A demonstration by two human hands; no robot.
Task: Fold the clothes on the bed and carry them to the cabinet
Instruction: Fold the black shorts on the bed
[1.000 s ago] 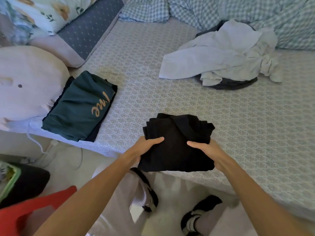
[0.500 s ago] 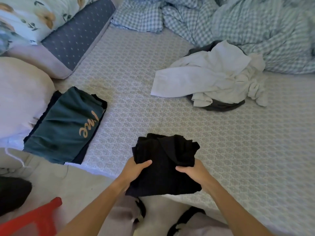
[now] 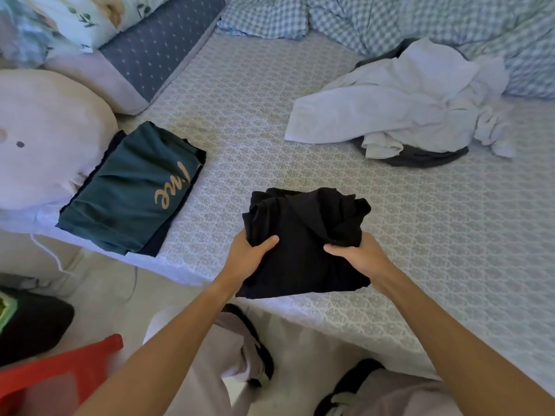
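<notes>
Patterned bed sheet covers the mattress that fills most of the view. Near its front edge lies a folded black garment, its near edge overhanging the mattress slightly. The left hand grasps the garment's left side, thumb on top and fingers tucked beneath; the right hand grasps the right side in the same manner. To the left, at the mattress corner, rests a folded dark green garment bearing gold script, stacked on another dark folded piece. Beside it sits a round pale pillow, with a blue dotted pillow farther back. At the upper right, a crumpled white garment lies over a dark grey one, just in front of a checked blue quilt. Below, a red plastic object stands on the floor.
</notes>
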